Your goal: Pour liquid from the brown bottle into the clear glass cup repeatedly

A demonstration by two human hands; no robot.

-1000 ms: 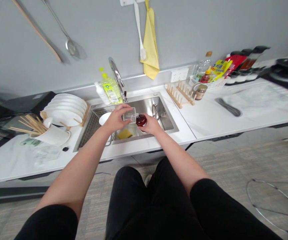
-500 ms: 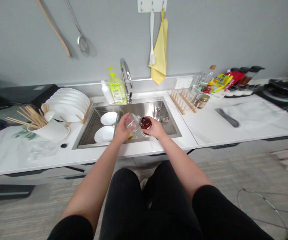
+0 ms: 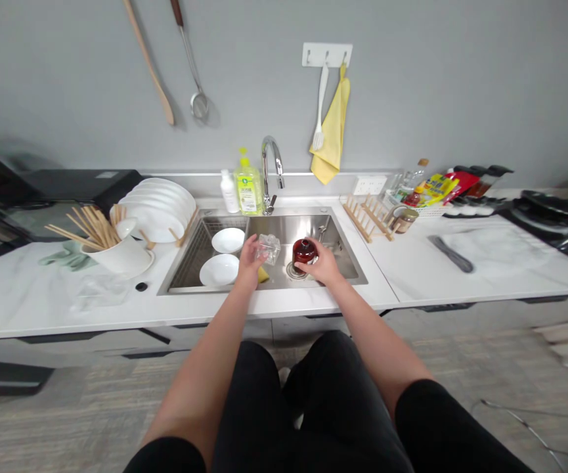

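Over the steel sink (image 3: 284, 284), my left hand (image 3: 249, 263) is closed on a clear, crinkled plastic or glass piece (image 3: 268, 249). My right hand (image 3: 324, 264) grips a dark red, rounded jar (image 3: 304, 252) with a knobbed top, above the drain. The two held things are apart. A bit of yellow cloth or sponge (image 3: 262, 274) shows just below my left fingers. Two white bowls (image 3: 219, 270) lie in the sink's left part, close to my left hand.
Behind the sink stand the faucet (image 3: 272, 161) and a green soap bottle (image 3: 247, 190). White plates (image 3: 158, 207) and a chopstick holder (image 3: 119, 257) are left. A wooden rack (image 3: 370, 220) and a glass jar (image 3: 404, 221) stand right.
My hands have moved apart; the red jar has gone right, away from the clear piece it was close to. The camera view has shifted, so the surroundings sit lower.
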